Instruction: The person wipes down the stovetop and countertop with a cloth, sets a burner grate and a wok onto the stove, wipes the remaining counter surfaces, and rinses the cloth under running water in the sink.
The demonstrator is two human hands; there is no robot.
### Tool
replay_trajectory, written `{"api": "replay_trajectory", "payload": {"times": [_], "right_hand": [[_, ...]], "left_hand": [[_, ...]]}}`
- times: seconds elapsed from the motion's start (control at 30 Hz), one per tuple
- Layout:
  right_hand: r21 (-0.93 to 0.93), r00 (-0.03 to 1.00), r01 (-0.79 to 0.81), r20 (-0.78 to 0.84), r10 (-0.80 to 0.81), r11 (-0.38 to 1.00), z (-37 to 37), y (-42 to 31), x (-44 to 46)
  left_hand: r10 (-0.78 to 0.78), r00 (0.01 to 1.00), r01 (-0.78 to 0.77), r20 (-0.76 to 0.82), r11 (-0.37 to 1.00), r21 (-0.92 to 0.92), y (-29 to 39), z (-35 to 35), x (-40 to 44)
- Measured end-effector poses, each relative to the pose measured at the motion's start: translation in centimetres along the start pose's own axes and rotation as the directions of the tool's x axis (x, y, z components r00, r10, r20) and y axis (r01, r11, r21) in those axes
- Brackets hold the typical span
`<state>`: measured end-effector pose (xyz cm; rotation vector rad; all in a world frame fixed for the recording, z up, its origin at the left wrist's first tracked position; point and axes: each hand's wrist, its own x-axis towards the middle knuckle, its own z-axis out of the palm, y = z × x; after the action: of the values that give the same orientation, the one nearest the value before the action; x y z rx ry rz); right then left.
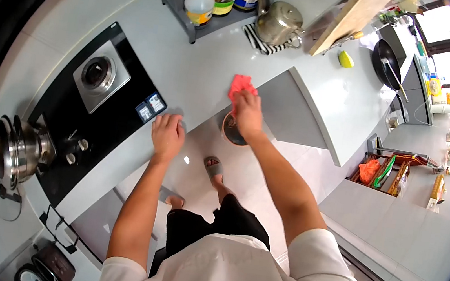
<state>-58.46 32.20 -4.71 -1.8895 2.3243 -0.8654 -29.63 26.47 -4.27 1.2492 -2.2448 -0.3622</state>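
My right hand (247, 112) is closed on a pink-red cloth (241, 84) at the front edge of the grey counter (202, 95). Part of the cloth spreads beyond my fingers onto the countertop. Below that hand, a round dark bin (230, 133) stands on the floor, partly covered by my wrist. Beside the stove's near corner my left hand (167, 137) rests on the counter edge, fingers extended and holding nothing. The black glass stove (130, 80) has one bare burner (97, 72) close to it.
A lidded steel pot (16, 150) sits on the other burner. Bottles (200, 3) stand on a grey rack at the back, beside a metal kettle (279, 22) on a striped cloth. Rightward are a wooden board (349, 20), a green-yellow piece (346, 60) and a black wok (386, 62).
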Motion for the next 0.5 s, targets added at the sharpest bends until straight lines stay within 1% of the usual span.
{"api": "replay_trajectory", "payload": {"times": [0.07,0.13,0.17,0.23,0.27,0.33,0.37,0.4,0.43,0.5], "right_hand": [[-0.005,1.000,0.024,-0.019,-0.024,1.000,-2.0,4.9,1.6],[0.067,0.970,-0.102,-0.216,0.114,0.993,-3.5,7.1,4.2],[0.078,0.970,-0.102,-0.212,0.116,0.992,-3.1,7.8,5.6],[-0.015,0.957,-0.152,-0.251,0.143,0.988,-1.6,8.9,8.1],[-0.003,0.958,-0.148,-0.249,0.142,0.989,-0.4,8.6,8.1],[-0.107,0.989,-0.001,-0.148,-0.015,0.994,2.0,5.9,6.4],[0.033,0.990,0.128,-0.064,-0.125,0.991,2.0,4.7,5.2],[0.180,0.969,0.243,0.004,-0.247,0.953,1.6,3.5,4.0],[0.184,0.967,0.250,0.005,-0.255,0.951,0.7,2.3,3.7],[0.495,0.955,0.050,0.232,-0.187,0.867,-1.5,0.4,4.6]], "left_hand": [[0.024,1.000,-0.024,-0.013,1.000,0.005,1.2,1.3,1.3],[0.037,0.999,-0.037,0.004,0.998,-0.043,2.4,2.3,2.3],[0.035,0.999,-0.035,0.007,0.998,-0.054,2.9,2.7,2.7],[0.033,0.999,-0.032,0.000,0.998,-0.053,3.4,3.4,3.3],[0.035,0.999,-0.035,-0.007,0.997,-0.067,3.5,3.6,3.7],[0.017,1.000,-0.018,-0.021,0.998,-0.062,3.5,3.7,4.0],[0.005,0.999,-0.007,-0.037,0.997,-0.070,3.7,3.6,4.2],[-0.001,0.999,-0.002,-0.039,0.998,-0.067,3.6,3.6,4.0],[-0.008,1.000,0.007,-0.026,0.998,-0.062,3.4,3.4,3.9],[-0.015,1.000,0.014,-0.023,0.999,-0.052,3.2,3.1,4.1]]}}
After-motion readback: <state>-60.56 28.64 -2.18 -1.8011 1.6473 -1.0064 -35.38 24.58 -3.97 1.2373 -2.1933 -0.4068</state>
